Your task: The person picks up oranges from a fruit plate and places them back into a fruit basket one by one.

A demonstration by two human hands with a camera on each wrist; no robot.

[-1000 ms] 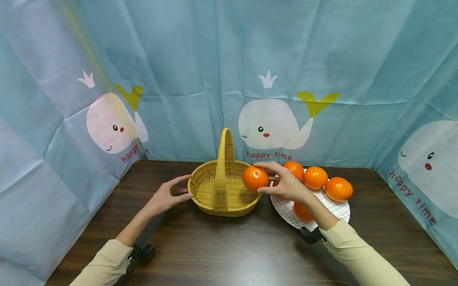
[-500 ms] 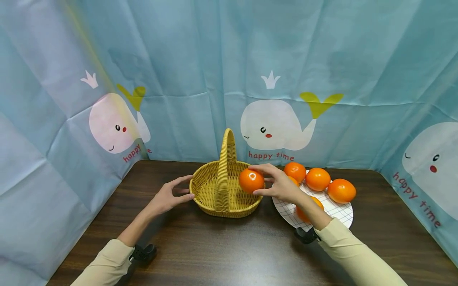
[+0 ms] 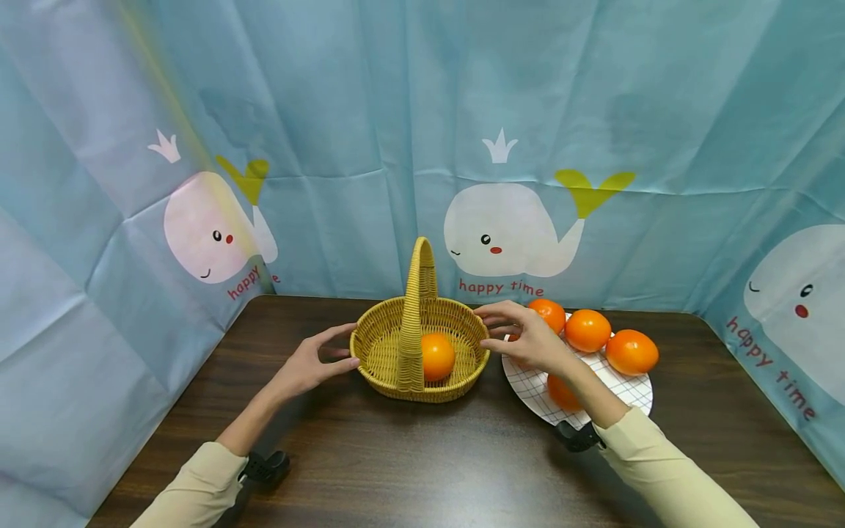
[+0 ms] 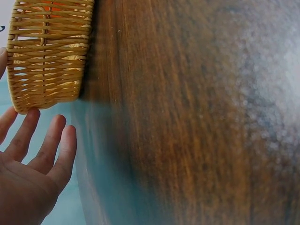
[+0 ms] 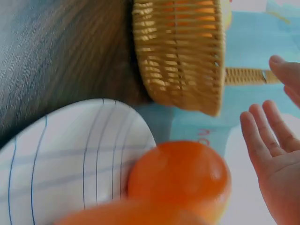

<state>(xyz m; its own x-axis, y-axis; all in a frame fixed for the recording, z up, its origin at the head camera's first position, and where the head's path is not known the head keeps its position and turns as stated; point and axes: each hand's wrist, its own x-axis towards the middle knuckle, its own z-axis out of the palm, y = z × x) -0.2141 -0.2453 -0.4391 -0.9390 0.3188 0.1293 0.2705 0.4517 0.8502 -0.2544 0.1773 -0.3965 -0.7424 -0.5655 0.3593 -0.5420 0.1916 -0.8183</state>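
A yellow wicker basket (image 3: pixel 378 383) with a tall arched handle stands on the dark wooden table. One round, shiny orange fruit (image 3: pixel 439 357) lies in its right half, partly behind the handle. My left hand (image 3: pixel 312 361) touches the basket's left end with spread thumb and fingers; fingertips meet the weave in the left wrist view. Beside the right rim is my right hand (image 3: pixel 531 339), its fingers apart and holding nothing. Below and behind it, a white plate (image 3: pixel 637 396) with a line grid bears several more orange fruits (image 3: pixel 587 331), some partly hidden by the hand and wrist.
A blue curtain (image 3: pixel 370 110) printed with whales hangs right behind the table and along its sides. Bare tabletop (image 3: pixel 422 462) lies in front of the basket. Black wrist straps (image 3: pixel 264 467) sit below both sleeves.
My right hand has moved the orange fruit left into the basket and let go of it, then drawn back to the right rim. The left hand stays at the left end.
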